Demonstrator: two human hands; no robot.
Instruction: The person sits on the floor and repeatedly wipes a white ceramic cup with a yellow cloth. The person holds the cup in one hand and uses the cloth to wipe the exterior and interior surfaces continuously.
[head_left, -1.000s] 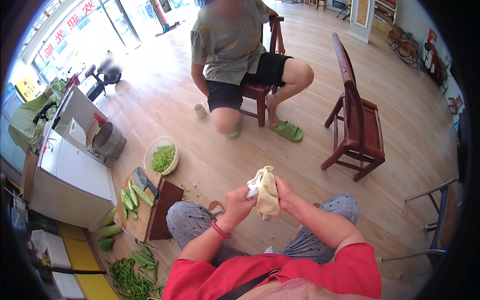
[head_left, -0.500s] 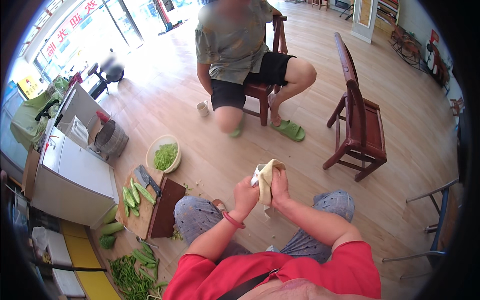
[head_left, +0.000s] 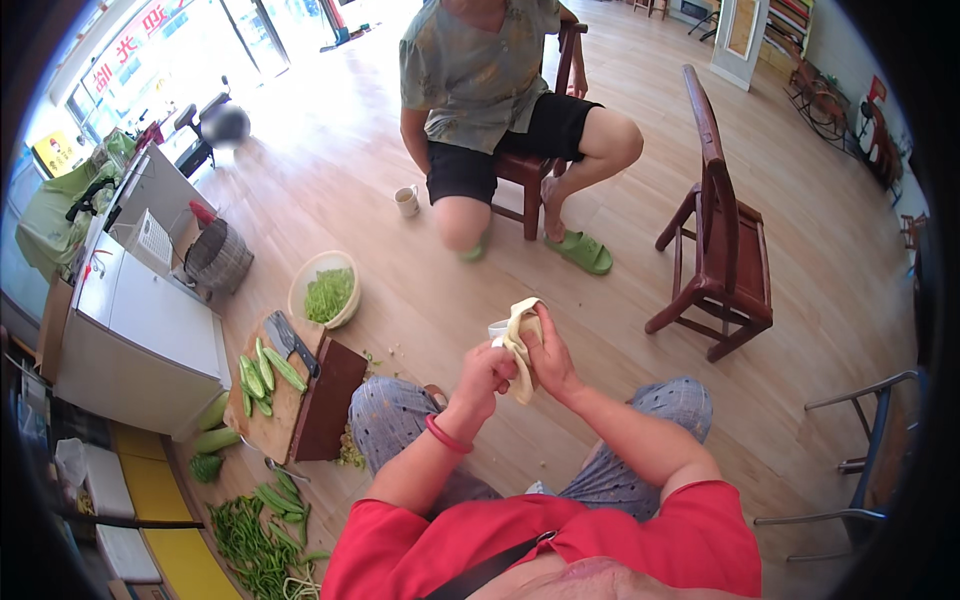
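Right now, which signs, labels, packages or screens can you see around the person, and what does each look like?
Window lettering: upper left on the shopfront glass, large red characters on a bright pane.
Yellow sign: far left near the window, small yellow panel with dark marks.
Red sign: upper right on the wall, small red patch.
No screens or packages show clearly.

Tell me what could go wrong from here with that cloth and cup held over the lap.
Both hands, left hand and right hand, work a pale cloth around a small white cup in mid-air above the knees; if the cloth slides, the cup could drop to the wooden floor. The cleaver lies on the cutting board close beside the left knee, so a careless reach or leg shift might meet it.
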